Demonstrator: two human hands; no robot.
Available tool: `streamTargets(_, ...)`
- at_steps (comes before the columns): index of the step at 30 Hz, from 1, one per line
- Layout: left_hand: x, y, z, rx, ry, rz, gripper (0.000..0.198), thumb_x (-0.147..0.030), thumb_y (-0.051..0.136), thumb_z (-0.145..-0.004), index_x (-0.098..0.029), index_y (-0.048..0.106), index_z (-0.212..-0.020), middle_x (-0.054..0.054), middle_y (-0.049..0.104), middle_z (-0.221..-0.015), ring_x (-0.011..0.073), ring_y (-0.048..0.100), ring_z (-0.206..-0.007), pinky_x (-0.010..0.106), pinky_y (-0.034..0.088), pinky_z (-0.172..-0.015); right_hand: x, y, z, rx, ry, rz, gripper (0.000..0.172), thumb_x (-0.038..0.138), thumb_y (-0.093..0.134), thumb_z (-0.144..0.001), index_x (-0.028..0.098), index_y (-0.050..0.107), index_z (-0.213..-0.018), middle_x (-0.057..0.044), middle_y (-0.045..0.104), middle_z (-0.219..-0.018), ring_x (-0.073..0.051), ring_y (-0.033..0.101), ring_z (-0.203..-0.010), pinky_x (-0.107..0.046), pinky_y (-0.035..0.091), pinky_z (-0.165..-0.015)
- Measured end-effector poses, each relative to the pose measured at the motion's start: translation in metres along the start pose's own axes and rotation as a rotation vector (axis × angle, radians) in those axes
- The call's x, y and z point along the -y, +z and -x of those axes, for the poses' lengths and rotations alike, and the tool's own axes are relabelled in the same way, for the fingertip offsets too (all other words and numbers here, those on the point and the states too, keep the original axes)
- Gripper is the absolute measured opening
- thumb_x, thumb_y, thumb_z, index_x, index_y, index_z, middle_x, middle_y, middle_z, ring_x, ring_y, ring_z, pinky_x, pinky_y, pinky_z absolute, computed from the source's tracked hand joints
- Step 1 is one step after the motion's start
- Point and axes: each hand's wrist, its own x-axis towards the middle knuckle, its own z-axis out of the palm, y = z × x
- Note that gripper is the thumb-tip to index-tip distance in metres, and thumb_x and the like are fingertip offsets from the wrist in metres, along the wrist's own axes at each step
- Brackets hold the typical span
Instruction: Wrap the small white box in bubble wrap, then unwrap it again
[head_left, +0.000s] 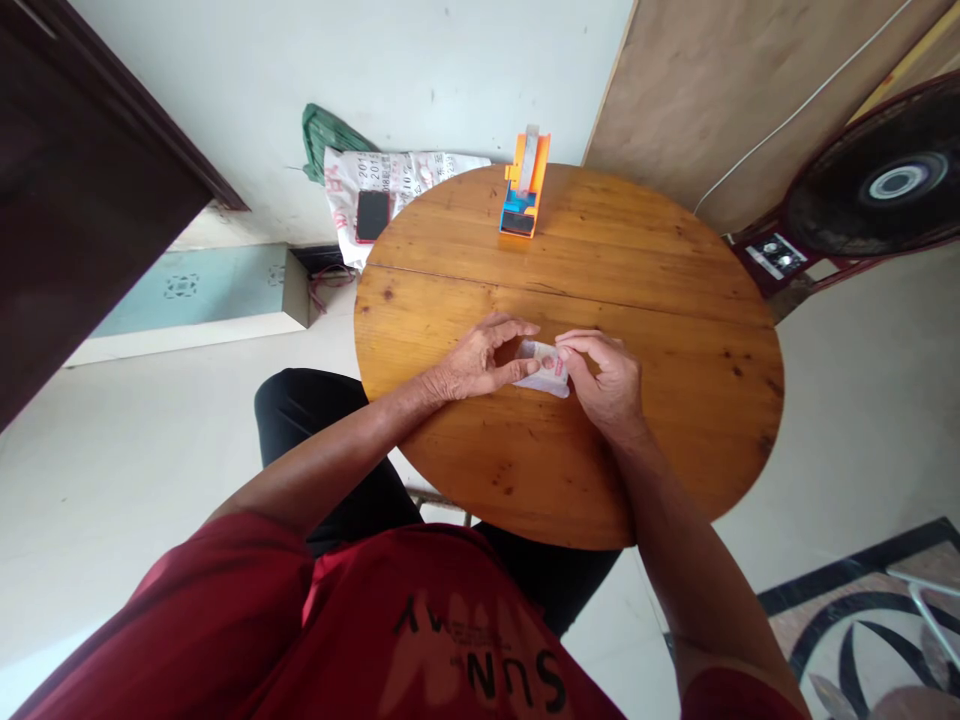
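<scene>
A small, pale, see-through packet [553, 379] with red print is between my hands, over the middle of the round wooden table. My right hand [609, 385] pinches its upper right corner between thumb and fingers. On the left end of the packet lies the thumb of my left hand [480, 358], while the forefinger curves along the far side, apart from the thumb. The undersides of the left fingers are hidden. What is inside the packet is too small to make out.
An orange and blue tape dispenser [519, 195] stands at the far side of the wooden table [465, 450]. Beyond its left edge, a black phone [373, 216] lies on a printed white sack [405, 168]. A round, dark fan [885, 180] is at the right.
</scene>
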Motion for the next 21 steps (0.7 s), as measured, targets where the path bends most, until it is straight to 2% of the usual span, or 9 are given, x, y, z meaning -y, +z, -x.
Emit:
streamTargets(6, -0.001, 0.0, -0.001, 0.088, 0.032, -0.105, 0.057, -0.057, 0.06, -0.092, -0.014, 0.062, -0.129, 0.018, 0.067, -0.122, 0.0301, 0.061, -0.118, 0.046, 0.048, -0.103, 0.005, -0.001, 0.001, -0.009, -0.034, 0.004, 0.015, 0.027, 0.057, -0.095, 0.027, 0.068, -0.085, -0.003, 0.078, -0.094, -0.023, 0.073, -0.092, -0.044, 0.054, -0.089)
streamTargets(9, 0.0, 0.002, 0.0, 0.119, 0.03, -0.101, 0.059, -0.056, 0.065, -0.088, -0.017, 0.061, -0.132, 0.017, 0.067, -0.123, 0.0304, 0.061, -0.116, 0.047, 0.046, -0.103, 0.012, -0.003, 0.002, -0.006, -0.023, 0.009, 0.014, 0.027, 0.057, -0.095, 0.028, 0.067, -0.086, -0.003, 0.078, -0.096, -0.023, 0.072, -0.093, -0.045, 0.053, -0.092)
streamTargets(12, 0.0, 0.005, 0.003, 0.144, 0.015, -0.015, 0.068, -0.053, 0.073, -0.082, -0.019, 0.056, -0.138, 0.014, 0.068, -0.121, 0.028, 0.064, -0.11, 0.044, 0.049, -0.1, 0.019, -0.008, 0.001, -0.021, 0.009, -0.032, 0.012, 0.027, 0.058, -0.095, 0.028, 0.068, -0.087, -0.003, 0.077, -0.098, -0.023, 0.072, -0.095, -0.045, 0.054, -0.093)
streamTargets(16, -0.002, 0.007, 0.006, 0.187, -0.003, 0.15, 0.09, -0.044, 0.079, -0.079, -0.021, 0.036, -0.155, 0.013, 0.066, -0.127, 0.0248, 0.067, -0.106, 0.037, 0.054, -0.093, 0.021, -0.016, 0.0, -0.078, 0.096, -0.129, 0.012, 0.029, 0.058, -0.095, 0.026, 0.068, -0.089, -0.004, 0.077, -0.099, -0.023, 0.072, -0.093, -0.043, 0.056, -0.088)
streamTargets(21, -0.006, 0.009, 0.008, 0.174, 0.025, 0.174, 0.101, -0.04, 0.083, -0.074, -0.026, 0.029, -0.158, 0.013, 0.056, -0.144, 0.0295, 0.06, -0.126, 0.042, 0.049, -0.108, 0.015, -0.021, 0.0, -0.137, 0.191, -0.244, 0.015, 0.034, 0.058, -0.095, 0.025, 0.066, -0.086, -0.004, 0.076, -0.099, -0.022, 0.072, -0.087, -0.042, 0.059, -0.083)
